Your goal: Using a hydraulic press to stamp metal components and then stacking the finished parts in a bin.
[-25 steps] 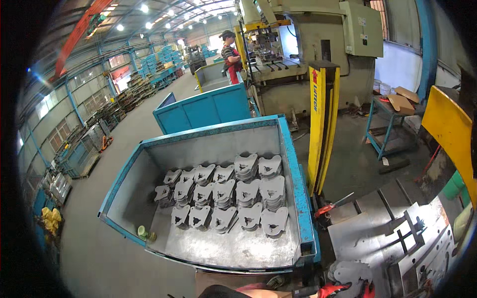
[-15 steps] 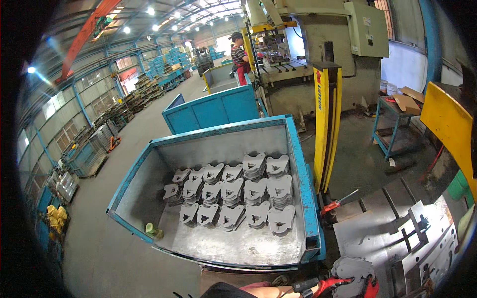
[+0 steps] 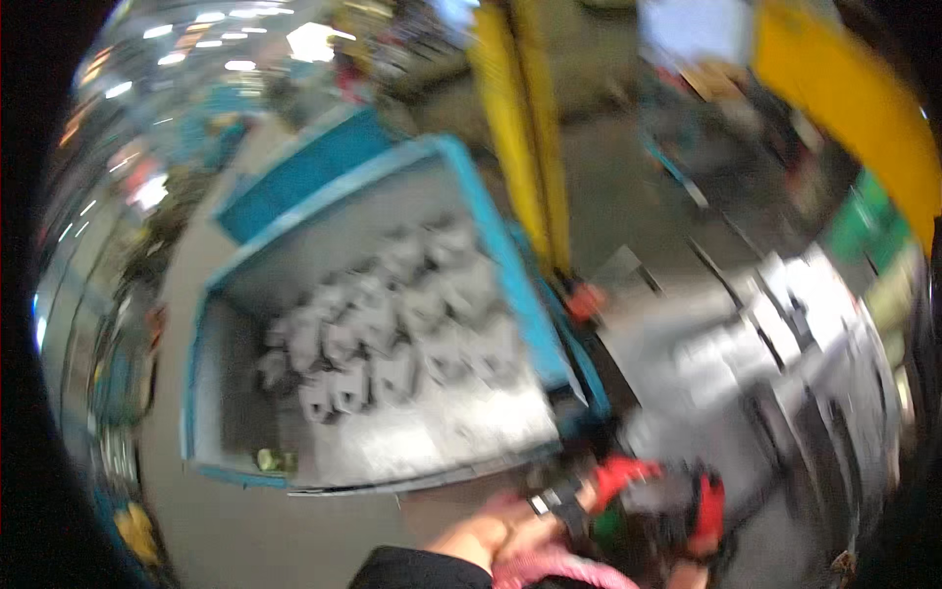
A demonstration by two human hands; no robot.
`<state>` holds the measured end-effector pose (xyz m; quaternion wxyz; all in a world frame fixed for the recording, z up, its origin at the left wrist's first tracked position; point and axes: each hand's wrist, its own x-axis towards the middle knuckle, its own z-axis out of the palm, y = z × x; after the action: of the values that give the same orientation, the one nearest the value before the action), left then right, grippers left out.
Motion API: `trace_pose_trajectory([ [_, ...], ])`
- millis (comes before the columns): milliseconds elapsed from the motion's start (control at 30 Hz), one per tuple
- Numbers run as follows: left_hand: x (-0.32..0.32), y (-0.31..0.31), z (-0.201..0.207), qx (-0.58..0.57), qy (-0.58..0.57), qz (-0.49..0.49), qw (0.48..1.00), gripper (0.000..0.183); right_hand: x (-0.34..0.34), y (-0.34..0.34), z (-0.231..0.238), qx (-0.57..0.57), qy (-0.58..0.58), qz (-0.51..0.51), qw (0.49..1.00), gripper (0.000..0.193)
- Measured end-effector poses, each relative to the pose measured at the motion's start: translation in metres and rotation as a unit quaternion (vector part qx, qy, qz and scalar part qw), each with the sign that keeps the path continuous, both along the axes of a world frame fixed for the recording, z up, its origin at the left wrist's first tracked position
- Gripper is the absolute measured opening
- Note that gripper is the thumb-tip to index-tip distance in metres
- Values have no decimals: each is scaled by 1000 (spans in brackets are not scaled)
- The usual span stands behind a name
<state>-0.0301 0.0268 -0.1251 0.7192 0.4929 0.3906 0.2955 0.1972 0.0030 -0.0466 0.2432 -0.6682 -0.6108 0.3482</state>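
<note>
Both of my hands are in red gloves at the lower right, smeared by motion. My left hand [image 3: 626, 477] reaches in from the lower edge, with a dark band [image 3: 561, 503] on its wrist. Close to its right is my right hand [image 3: 708, 508]. Between them lies a dark, blurred patch, and I cannot make out whether they hold anything. Just beyond them is the grey metal work surface [image 3: 648, 363]. In the blue-rimmed bin [image 3: 500, 255] to the left, several stacks of flat grey metal plates [image 3: 392, 373] stand in rows.
A yellow post [image 3: 525, 137] rises behind the bin's right side. A yellow panel [image 3: 854, 108] borders the work area at upper right. A blurred red object [image 3: 586, 301] lies by the post's foot. A small yellow-green object [image 3: 275, 459] sits in the bin's near left corner.
The view has swung right and blurred, so the bin appears farther left and tilted. More of my forearms and both gloves now shows. The grey plates seen between my hands are no longer distinct.
</note>
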Motion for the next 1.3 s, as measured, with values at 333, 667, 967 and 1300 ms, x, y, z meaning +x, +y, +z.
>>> trace_pose_trajectory([
  [333,34,-13,-55,-283,-201,11,938,35,41,-39,-51,-219,205,-39,953,38],
  [667,-35,33,-15,-132,-16,143,981,37,-66,65,-30,-105,165,50,979,48],
  [967,-91,-22,-6,-118,-4,256,959,41,-84,36,-30,-106,169,69,977,58],
  [1300,-143,-124,17,-65,-36,297,952,45,-137,-73,-25,-153,210,114,959,70],
])
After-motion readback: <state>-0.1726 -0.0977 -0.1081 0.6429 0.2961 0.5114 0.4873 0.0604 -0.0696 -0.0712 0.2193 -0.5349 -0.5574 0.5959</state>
